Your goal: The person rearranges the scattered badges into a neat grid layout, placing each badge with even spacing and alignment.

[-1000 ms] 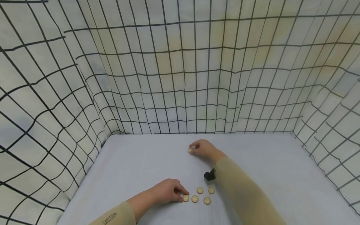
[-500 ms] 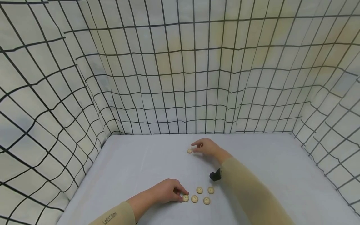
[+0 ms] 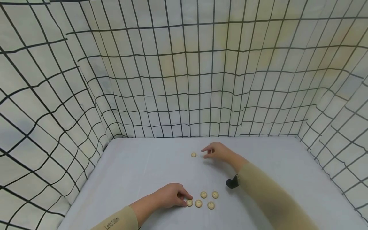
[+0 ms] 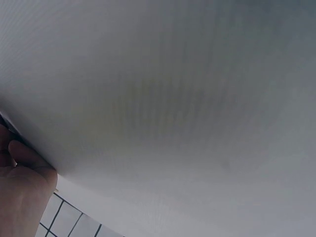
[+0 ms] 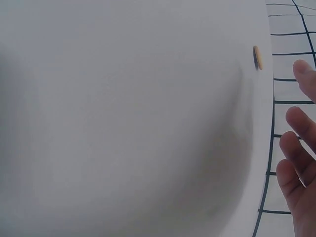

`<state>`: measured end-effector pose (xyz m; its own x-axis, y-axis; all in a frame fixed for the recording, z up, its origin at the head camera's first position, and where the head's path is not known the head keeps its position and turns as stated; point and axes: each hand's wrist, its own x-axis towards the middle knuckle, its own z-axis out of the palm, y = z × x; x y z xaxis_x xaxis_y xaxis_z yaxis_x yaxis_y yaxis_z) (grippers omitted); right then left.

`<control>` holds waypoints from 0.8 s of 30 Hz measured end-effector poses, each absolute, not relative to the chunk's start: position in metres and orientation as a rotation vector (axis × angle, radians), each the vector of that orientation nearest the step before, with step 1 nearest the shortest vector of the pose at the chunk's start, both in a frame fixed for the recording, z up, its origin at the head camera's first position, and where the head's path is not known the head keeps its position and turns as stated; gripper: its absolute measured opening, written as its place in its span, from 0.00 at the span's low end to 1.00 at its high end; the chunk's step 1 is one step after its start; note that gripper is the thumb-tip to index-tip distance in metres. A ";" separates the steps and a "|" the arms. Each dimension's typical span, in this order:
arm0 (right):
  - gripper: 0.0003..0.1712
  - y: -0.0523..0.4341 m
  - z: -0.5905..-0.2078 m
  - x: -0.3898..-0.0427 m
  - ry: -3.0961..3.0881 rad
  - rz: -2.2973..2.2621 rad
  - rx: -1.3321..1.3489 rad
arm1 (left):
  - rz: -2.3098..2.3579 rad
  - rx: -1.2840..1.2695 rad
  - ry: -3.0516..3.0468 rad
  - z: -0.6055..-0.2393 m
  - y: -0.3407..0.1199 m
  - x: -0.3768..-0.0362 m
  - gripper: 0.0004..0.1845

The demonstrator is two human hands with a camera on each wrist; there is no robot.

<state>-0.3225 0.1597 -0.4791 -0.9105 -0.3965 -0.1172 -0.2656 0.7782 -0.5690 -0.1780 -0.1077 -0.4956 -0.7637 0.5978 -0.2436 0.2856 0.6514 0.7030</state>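
Note:
My left hand point(image 3: 171, 195) rests on the white table and pinches the edge of a pale wooden button point(image 3: 189, 203) between thumb and forefinger. In the left wrist view, the left hand point(image 4: 22, 182) shows at the lower left, and the button is out of sight. Farther back, a single button point(image 3: 194, 155) lies flat on the table. Just right of it, my right hand point(image 3: 217, 151) hovers with spread, loosely bent fingers and holds nothing. The right wrist view shows the right hand point(image 5: 301, 148) at the right edge, apart from the far button point(image 5: 257, 58).
Several more buttons lie right of my left hand, among them one button point(image 3: 198, 203) beside the held one and another button point(image 3: 215, 195) in the row behind. White walls point(image 3: 184, 80) with a black grid enclose the table point(image 3: 138, 169). A black wrist camera point(image 3: 232, 182) juts from the right sleeve.
My right hand has let go of the far button and drawn back to the right, and that button stays on the table. The left hand keeps its place.

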 end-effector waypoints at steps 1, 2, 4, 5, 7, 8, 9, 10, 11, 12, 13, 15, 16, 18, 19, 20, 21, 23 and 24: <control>0.19 0.161 -0.478 -0.320 2.740 -0.818 -0.528 | 0.913 0.690 2.412 -0.496 -0.108 -0.178 0.11; 0.19 0.163 -0.477 -0.318 2.738 -0.810 -0.541 | 0.910 0.691 2.414 -0.496 -0.108 -0.178 0.11; 0.19 0.166 -0.476 -0.314 2.730 -0.804 -0.565 | 0.905 0.689 2.416 -0.497 -0.108 -0.179 0.11; 0.20 0.168 -0.476 -0.312 2.725 -0.799 -0.578 | 0.904 0.690 2.416 -0.498 -0.108 -0.179 0.11; 0.19 0.170 -0.476 -0.309 2.717 -0.784 -0.605 | 0.897 0.691 2.418 -0.499 -0.109 -0.179 0.11; 0.19 0.172 -0.476 -0.307 2.711 -0.778 -0.617 | 0.893 0.690 2.419 -0.500 -0.109 -0.179 0.11; 0.19 0.173 -0.476 -0.305 2.705 -0.772 -0.628 | 0.889 0.690 2.420 -0.500 -0.109 -0.179 0.11; 0.19 0.174 -0.476 -0.303 2.701 -0.761 -0.641 | 0.887 0.690 2.421 -0.501 -0.109 -0.179 0.11; 0.19 0.175 -0.476 -0.300 2.699 -0.750 -0.650 | 0.885 0.689 2.423 -0.501 -0.109 -0.179 0.11; 0.19 0.176 -0.476 -0.298 2.696 -0.745 -0.658 | 0.885 0.685 2.424 -0.501 -0.109 -0.179 0.11; 0.19 0.177 -0.476 -0.296 2.696 -0.735 -0.668 | 0.883 0.679 2.425 -0.502 -0.109 -0.180 0.11; 0.18 0.180 -0.475 -0.292 2.687 -0.721 -0.676 | 0.889 0.670 2.422 -0.501 -0.109 -0.180 0.11; 0.18 0.181 -0.475 -0.290 2.682 -0.718 -0.683 | 0.892 0.666 2.422 -0.501 -0.108 -0.180 0.11; 0.17 0.184 -0.475 -0.284 2.666 -0.716 -0.692 | 0.897 0.662 2.419 -0.500 -0.108 -0.180 0.11; 0.17 0.185 -0.475 -0.281 2.659 -0.710 -0.700 | 0.900 0.663 2.418 -0.500 -0.108 -0.180 0.11; 0.17 0.186 -0.475 -0.278 2.649 -0.711 -0.709 | 0.905 0.664 2.417 -0.499 -0.108 -0.180 0.11; 0.17 0.188 -0.475 -0.275 2.641 -0.710 -0.720 | 0.909 0.666 2.416 -0.499 -0.108 -0.179 0.11; 0.17 0.191 -0.476 -0.269 2.628 -0.702 -0.745 | 0.914 0.669 2.417 -0.498 -0.108 -0.179 0.11; 0.17 0.193 -0.477 -0.266 2.625 -0.693 -0.760 | 0.919 0.668 2.417 -0.498 -0.108 -0.179 0.11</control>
